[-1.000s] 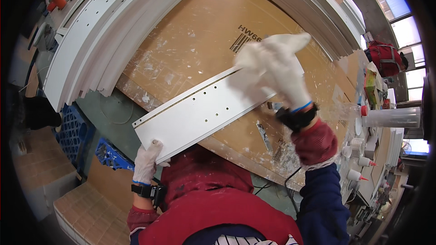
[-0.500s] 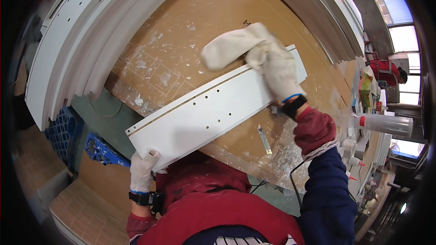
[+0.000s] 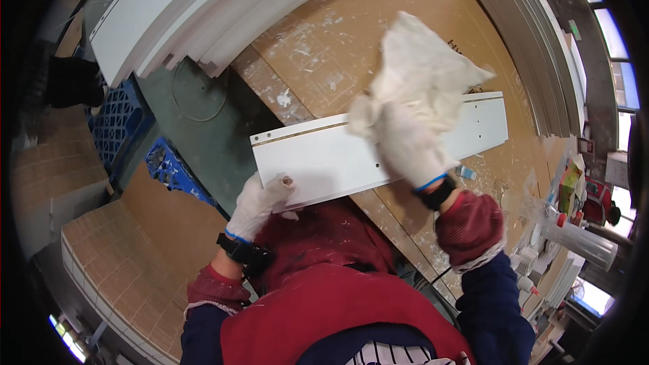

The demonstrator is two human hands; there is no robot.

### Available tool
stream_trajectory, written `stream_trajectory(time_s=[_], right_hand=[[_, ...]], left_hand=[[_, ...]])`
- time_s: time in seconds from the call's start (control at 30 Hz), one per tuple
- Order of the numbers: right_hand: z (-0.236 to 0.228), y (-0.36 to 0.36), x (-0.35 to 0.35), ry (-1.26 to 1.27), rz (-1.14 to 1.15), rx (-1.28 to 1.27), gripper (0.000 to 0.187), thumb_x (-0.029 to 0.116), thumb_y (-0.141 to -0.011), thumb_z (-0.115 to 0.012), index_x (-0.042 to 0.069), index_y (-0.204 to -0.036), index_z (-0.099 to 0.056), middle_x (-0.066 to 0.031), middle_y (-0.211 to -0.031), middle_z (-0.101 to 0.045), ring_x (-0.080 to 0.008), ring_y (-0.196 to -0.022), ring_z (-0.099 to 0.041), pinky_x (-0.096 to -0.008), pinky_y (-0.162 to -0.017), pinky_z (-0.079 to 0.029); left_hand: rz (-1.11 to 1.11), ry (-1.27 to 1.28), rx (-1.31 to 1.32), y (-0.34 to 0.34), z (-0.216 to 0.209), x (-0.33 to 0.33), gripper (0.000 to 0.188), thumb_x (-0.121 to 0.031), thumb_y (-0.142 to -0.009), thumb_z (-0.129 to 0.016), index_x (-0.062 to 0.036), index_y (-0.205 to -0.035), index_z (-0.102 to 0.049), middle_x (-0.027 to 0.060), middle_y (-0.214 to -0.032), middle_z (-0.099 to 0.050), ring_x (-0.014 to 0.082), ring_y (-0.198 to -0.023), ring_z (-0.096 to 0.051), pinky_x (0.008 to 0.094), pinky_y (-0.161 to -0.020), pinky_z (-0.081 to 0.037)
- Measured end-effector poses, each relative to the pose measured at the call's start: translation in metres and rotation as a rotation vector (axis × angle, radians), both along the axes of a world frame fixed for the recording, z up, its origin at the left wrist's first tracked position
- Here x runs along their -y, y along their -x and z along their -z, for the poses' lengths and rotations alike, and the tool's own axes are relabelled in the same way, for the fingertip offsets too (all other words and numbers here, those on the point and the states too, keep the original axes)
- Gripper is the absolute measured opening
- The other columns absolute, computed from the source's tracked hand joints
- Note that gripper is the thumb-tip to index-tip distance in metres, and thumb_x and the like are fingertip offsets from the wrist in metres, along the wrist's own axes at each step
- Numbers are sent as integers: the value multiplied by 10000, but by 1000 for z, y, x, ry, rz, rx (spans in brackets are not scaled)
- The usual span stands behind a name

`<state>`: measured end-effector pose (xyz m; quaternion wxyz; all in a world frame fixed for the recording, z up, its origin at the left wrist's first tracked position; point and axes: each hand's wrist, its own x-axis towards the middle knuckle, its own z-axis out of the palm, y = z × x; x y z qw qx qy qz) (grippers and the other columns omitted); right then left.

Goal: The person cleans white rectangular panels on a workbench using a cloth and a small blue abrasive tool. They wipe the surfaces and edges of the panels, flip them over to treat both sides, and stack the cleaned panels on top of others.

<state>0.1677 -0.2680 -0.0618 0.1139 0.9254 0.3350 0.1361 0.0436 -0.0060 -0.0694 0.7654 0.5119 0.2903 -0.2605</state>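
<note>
We judge the white panel [image 3: 324, 162] stiff and light. Left hand [image 3: 260, 203] fingers grip its near-left corner; right hand [image 3: 412, 145] fingers clutch a soft rag [image 3: 426, 74].

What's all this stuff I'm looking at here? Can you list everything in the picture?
White panel: one, white with small holes, lying across the cardboard-covered table.
Cloth: one, off-white, bunched over the panel's upper edge.
Cardboard sheet: one, brown with paint spatter, covering the table.
Stacked boards: one pile, white, upper left.
Second stack of boards: one pile, grey-white, upper right.
Crates: two, blue, on the floor at left.
Clear tube: one, with red cap, at right.
Left hand: white glove, gripping the panel's lower left corner.
Right hand: white glove, holding the cloth on the panel.
</note>
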Motion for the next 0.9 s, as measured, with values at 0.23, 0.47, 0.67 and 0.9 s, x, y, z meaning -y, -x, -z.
stream_trajectory(time_s=[0.23,0.47,0.67,0.9], right_hand=[[-11,69,-130,-470,-250,-450,59,161,-813,-521,123,-845,-488,-27,-707,-522,-175,-571,-587,-334,-479,-422],[-25,-40,69,-516,629,-443,398,309,-950,-524,31,-1230,-467,-234,-1085,-613,-405,-973,-610,-478,-801,-496],[-17,-98,218,-233,1005,-215,379,336,-983,-407,35,-1177,-533,-246,-1152,-597,-412,-1058,-576,-484,-868,-458],[-16,0,-36,-183,30,-341,154,214,-867,-571,70,-917,-547,-61,-763,-530,-191,-679,-574,-341,-571,-464]], left_hand=[[326,-424,782,20,35,-25,458,3,-762,-644,1,-1207,-538,122,-1006,-624,239,-850,-653,358,-663,-598],[-15,83,75,15,6,-8,531,25,-761,-630,37,-1266,-466,153,-1061,-624,289,-890,-677,388,-702,-610],[61,226,128,5,2,7,579,-10,-770,-662,26,-1300,-430,119,-1081,-567,243,-964,-628,376,-724,-612],[102,225,113,6,3,10,593,-20,-796,-666,55,-1319,-395,121,-1131,-525,224,-1021,-590,359,-768,-603]])
